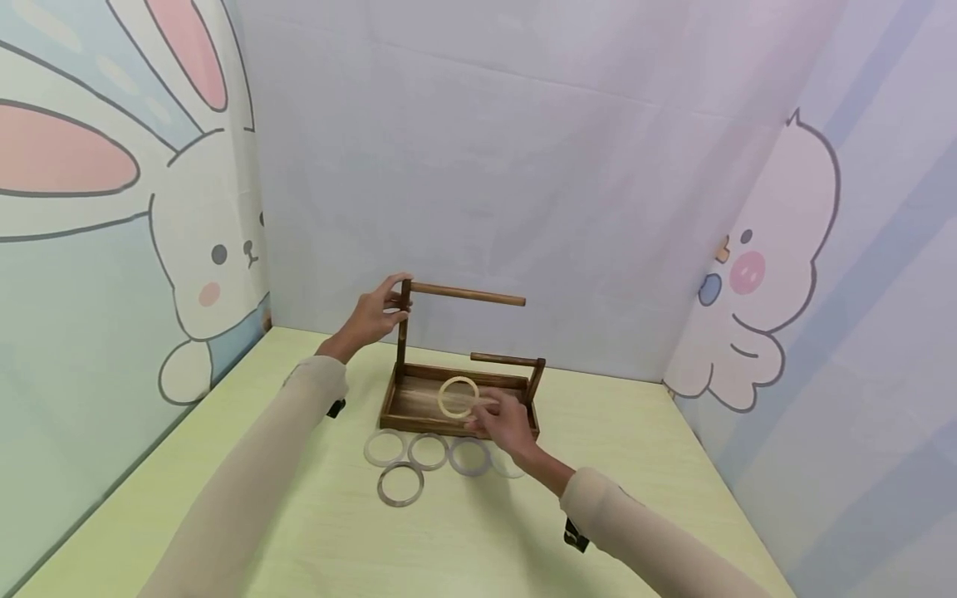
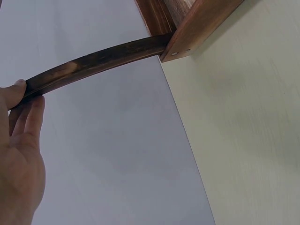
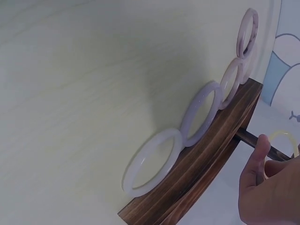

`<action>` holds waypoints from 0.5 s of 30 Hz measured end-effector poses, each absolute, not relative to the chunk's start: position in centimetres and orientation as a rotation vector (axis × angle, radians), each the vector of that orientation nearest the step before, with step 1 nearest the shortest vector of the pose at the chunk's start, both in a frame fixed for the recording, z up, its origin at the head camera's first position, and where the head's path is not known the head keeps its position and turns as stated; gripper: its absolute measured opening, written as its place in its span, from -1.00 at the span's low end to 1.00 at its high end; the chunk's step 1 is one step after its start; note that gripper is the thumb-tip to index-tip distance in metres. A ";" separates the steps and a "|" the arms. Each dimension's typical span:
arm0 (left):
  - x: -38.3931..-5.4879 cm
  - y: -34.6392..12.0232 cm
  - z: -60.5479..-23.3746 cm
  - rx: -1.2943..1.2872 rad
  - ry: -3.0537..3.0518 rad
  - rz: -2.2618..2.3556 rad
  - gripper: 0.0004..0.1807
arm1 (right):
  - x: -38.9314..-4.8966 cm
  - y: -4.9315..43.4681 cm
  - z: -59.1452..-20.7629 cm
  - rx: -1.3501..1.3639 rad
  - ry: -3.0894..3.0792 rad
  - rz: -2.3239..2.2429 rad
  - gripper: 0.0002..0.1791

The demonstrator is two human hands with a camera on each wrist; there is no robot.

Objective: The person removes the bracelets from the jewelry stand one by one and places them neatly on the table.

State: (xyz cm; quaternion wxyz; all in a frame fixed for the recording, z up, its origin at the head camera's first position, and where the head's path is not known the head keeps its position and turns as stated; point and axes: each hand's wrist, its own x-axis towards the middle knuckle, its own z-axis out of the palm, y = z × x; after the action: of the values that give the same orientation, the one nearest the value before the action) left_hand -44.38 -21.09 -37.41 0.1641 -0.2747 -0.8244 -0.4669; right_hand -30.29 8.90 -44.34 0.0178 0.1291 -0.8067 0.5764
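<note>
A dark wooden stand (image 1: pixel 419 424) has a shallow tray base and two posts, each bearing a horizontal rod. My left hand (image 1: pixel 371 316) grips the top of its tall left post (image 1: pixel 403 340), thumb on one side and fingers on the other, as the left wrist view shows. Over the tray, my right hand (image 1: pixel 505 421) pinches a pale yellow bangle (image 1: pixel 440 399), raised with its round opening facing me. Along the tray's front lie a lilac bangle (image 3: pixel 188 119), a white bangle (image 3: pixel 132 169), partly behind my right hand in the head view, and other pale bangles.
Closer to me is a grey-brown bangle (image 1: pixel 382 490). The upper rod (image 1: pixel 467 292) reaches right from the tall post; the lower rod (image 1: pixel 504 360) reaches left from the short right post (image 1: pixel 535 382). Cloth walls with cartoon animals surround the pale table (image 1: pixel 359 548).
</note>
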 end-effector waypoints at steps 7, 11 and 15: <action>-44.5 -21.4 -37.6 -0.781 -2.354 -1.357 -0.18 | -29.8 9.5 -44.6 0.451 -2.527 1.775 -0.65; -44.5 -21.3 -37.6 -0.784 -2.353 -1.351 -0.18 | -29.5 9.7 -44.7 0.476 -2.563 1.775 -0.66; -44.6 -21.3 -37.7 -0.791 -2.348 -1.352 -0.17 | -28.9 9.9 -44.8 0.519 -2.604 1.821 -0.63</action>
State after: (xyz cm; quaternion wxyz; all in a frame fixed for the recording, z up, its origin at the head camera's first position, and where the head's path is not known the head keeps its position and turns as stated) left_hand -44.62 -21.26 -37.70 0.1587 -0.2767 -0.8214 -0.4729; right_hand -28.91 9.95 -44.78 -0.0389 0.1612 -0.8081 0.5653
